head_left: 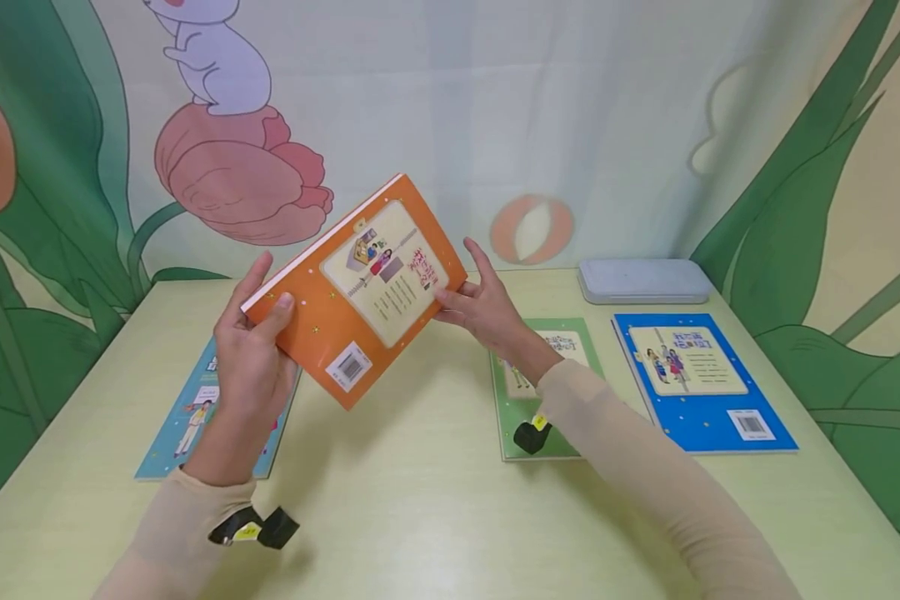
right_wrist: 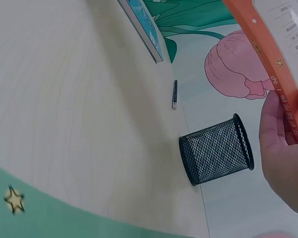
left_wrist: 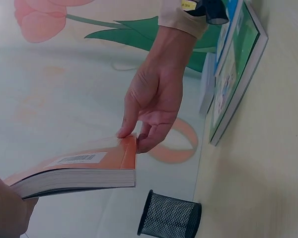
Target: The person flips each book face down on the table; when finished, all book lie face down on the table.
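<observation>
An orange paperback book [head_left: 378, 287] is held up above the table, tilted, its barcoded back cover towards me. My left hand [head_left: 251, 358] grips its lower left corner, thumb on the cover. At the right edge, my right hand [head_left: 495, 312] pinches the book by its spine side, with the index finger raised off it. The right wrist view shows the orange spine [right_wrist: 280, 79] with white lettering against that hand. In the left wrist view the page block [left_wrist: 79, 179] faces the camera, and the book looks closed.
A teal book [head_left: 168, 450] lies at left, partly behind my left forearm. Under my right wrist lies a green book [head_left: 512, 417], beside a blue book [head_left: 708, 429]. A pale case [head_left: 645, 282] sits behind them. A black mesh pen holder [right_wrist: 216, 151] and a pencil [right_wrist: 175, 94] are near the wall.
</observation>
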Tool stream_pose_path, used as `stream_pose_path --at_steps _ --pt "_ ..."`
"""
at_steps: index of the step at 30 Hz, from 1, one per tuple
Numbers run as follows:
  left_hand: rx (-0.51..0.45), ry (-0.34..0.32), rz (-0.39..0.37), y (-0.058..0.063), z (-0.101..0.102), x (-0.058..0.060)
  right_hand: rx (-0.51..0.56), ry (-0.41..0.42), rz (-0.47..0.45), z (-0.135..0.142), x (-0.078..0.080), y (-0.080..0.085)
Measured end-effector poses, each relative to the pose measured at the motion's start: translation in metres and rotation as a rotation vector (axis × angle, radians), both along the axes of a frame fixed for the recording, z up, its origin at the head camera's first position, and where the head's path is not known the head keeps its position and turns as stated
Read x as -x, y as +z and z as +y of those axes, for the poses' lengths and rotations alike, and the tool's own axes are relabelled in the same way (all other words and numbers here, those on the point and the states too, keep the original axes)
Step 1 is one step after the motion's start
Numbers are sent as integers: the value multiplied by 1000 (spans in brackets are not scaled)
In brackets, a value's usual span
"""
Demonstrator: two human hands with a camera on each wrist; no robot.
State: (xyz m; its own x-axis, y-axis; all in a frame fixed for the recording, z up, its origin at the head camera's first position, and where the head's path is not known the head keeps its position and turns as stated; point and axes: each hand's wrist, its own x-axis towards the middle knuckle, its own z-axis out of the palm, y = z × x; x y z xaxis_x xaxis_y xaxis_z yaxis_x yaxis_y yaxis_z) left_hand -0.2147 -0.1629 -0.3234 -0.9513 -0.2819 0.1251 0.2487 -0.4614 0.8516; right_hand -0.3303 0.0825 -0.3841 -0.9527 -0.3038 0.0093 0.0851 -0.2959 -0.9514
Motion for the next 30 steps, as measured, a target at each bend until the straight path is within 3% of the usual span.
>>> stream_pose_path --at_steps 8,14,22,30 --pt "-141 -3 22 -1 -1 2 38 -10 41 -3 -2 1" --pt "-164 -27 26 -5 -1 2 26 -29 44 -3 -3 -1" --pt "-82 -41 -16 -6 0 1 35 -57 39 0 -3 0" --pt "129 -148 -102 -5 -5 -2 103 -78 -5 6 -3 0"
